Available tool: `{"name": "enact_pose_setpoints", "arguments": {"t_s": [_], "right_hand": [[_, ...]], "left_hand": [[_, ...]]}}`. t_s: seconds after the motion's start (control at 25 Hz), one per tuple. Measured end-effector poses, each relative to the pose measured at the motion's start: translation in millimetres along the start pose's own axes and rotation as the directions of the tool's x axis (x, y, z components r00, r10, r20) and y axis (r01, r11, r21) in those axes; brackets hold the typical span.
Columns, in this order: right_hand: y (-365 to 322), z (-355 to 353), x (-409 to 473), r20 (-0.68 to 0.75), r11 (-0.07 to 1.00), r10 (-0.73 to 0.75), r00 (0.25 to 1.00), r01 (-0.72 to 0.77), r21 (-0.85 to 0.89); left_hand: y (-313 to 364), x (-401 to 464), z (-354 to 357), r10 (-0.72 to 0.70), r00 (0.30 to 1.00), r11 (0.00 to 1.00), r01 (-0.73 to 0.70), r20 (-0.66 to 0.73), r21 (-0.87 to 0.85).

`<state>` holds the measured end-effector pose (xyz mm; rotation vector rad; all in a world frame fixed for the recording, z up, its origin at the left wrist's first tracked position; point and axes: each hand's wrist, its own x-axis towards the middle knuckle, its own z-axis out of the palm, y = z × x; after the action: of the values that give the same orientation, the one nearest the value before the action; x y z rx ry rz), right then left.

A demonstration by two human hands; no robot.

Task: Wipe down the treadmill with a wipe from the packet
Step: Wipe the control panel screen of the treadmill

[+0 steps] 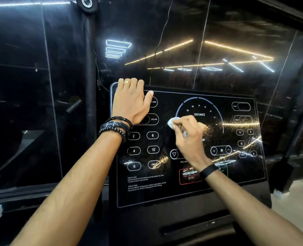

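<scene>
The treadmill's black glossy console panel (188,190) fills the middle of the view, with white printed buttons, a DISTANCE dial and a red STOP box. My right hand (189,137) pinches a small bunched white wipe (172,122) and presses it on the panel just left of the dial. My left hand (131,102) grips the panel's top left corner, its fingers curled over the upper edge and its thumb lying on the face. The wipe packet is not in view.
Dark glass walls (40,103) with light reflections stand behind the console. A black post (90,86) rises left of the panel. A dark slot tray (196,228) runs under the console. Pale floor (292,201) shows at the lower right.
</scene>
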<state>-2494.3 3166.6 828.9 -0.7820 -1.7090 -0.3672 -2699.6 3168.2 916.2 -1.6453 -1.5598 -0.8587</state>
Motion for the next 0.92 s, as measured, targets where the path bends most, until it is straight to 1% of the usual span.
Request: {"name": "enact_pose_setpoints", "arguments": {"t_s": [0.04, 0.08, 0.12, 0.16, 0.2, 0.24, 0.28, 0.32, 0.36, 0.4, 0.44, 0.48, 0.52, 0.56, 0.6, 0.64, 0.68, 0.72, 0.76, 0.8, 0.84, 0.88, 0.92], "right_hand": [[-8, 5, -9, 0.026, 0.999, -0.044, 0.999, 0.044, -0.007], [-15, 9, -25, 0.103, 0.983, -0.179, 0.978, 0.182, -0.014], [-18, 8, -38, 0.178, 0.936, -0.345, 0.922, 0.352, -0.008], [-15, 6, -37, 0.204, 0.886, -0.452, 0.868, 0.464, -0.010], [-8, 4, -25, 0.194, 0.885, -0.452, 0.870, 0.465, -0.022], [1, 6, -8, 0.148, 0.929, -0.358, 0.922, 0.368, -0.043], [4, 5, 8, 0.061, 0.977, -0.204, 0.977, 0.207, -0.044], [1, 6, 18, 0.002, 0.998, -0.063, 0.998, 0.064, -0.025], [-3, 7, 19, -0.006, 0.999, -0.023, 1.000, 0.023, -0.023], [-9, 11, 12, 0.037, 0.996, -0.082, 0.996, 0.083, -0.031], [-15, 14, -1, 0.116, 0.973, -0.222, 0.968, 0.228, -0.040], [-19, 11, -10, 0.182, 0.925, -0.365, 0.913, 0.378, -0.040], [-15, 8, -6, 0.209, 0.888, -0.441, 0.873, 0.458, -0.034], [-9, 7, 7, 0.207, 0.899, -0.418, 0.884, 0.435, -0.041], [-1, 8, 23, 0.164, 0.942, -0.315, 0.935, 0.329, -0.065], [1, 8, 37, 0.076, 0.984, -0.161, 0.984, 0.166, -0.065], [-1, 9, 45, -0.003, 0.999, -0.036, 0.999, 0.036, -0.036], [-5, 12, 44, -0.022, 1.000, -0.001, 1.000, 0.001, -0.019], [-14, 17, 36, 0.006, 0.998, -0.054, 0.999, 0.054, -0.017], [-24, 20, 21, 0.067, 0.982, -0.186, 0.980, 0.188, -0.018], [-27, 22, 8, 0.130, 0.937, -0.342, 0.931, 0.348, -0.023], [-24, 20, 13, 0.161, 0.903, -0.417, 0.895, 0.428, -0.037], [-18, 19, 28, 0.161, 0.916, -0.382, 0.910, 0.396, -0.066]], "left_hand": [[0, 0, 0, 0.002, 1.000, 1.000, -0.002, 0.001, 0.006], [-1, 0, 0, 0.005, 1.000, 1.000, -0.005, 0.002, 0.007], [-1, -1, 1, 0.008, 1.000, 1.000, -0.008, 0.000, 0.004], [-2, -1, 2, 0.010, 1.000, 1.000, -0.010, -0.007, 0.004], [-2, -1, 2, 0.012, 1.000, 1.000, -0.012, -0.012, 0.004], [-3, 0, 2, 0.012, 1.000, 1.000, -0.012, -0.012, 0.003], [-3, 0, 1, 0.012, 1.000, 1.000, -0.012, -0.011, 0.002], [-2, 0, 1, 0.010, 1.000, 1.000, -0.010, -0.012, 0.001], [-2, 0, 0, 0.010, 1.000, 1.000, -0.010, -0.015, 0.001], [-2, 1, 0, 0.012, 1.000, 1.000, -0.012, -0.020, 0.000], [-2, 0, 1, 0.012, 1.000, 1.000, -0.012, -0.025, 0.001], [-1, 0, 3, 0.010, 0.999, 1.000, -0.010, -0.031, 0.003], [-2, 0, 3, 0.007, 0.999, 1.000, -0.007, -0.036, 0.007], [-2, 0, 3, 0.005, 0.999, 1.000, -0.004, -0.035, 0.009], [-2, 0, 3, 0.002, 0.999, 1.000, -0.002, -0.032, 0.004], [-2, -1, 4, -0.002, 0.999, 1.000, 0.002, -0.033, -0.003], [-1, 0, 4, -0.005, 0.999, 1.000, 0.005, -0.040, -0.008], [0, 0, 4, -0.006, 0.999, 1.000, 0.005, -0.045, -0.014], [0, 0, 4, -0.007, 0.999, 1.000, 0.006, -0.047, -0.022], [0, 1, 4, -0.009, 0.999, 1.000, 0.008, -0.049, -0.030], [0, 0, 5, -0.009, 0.999, 0.999, 0.007, -0.049, -0.037], [-1, 0, 5, -0.004, 0.999, 0.999, 0.002, -0.050, -0.037], [-2, 0, 5, 0.002, 0.999, 0.999, -0.004, -0.051, -0.035]]}}
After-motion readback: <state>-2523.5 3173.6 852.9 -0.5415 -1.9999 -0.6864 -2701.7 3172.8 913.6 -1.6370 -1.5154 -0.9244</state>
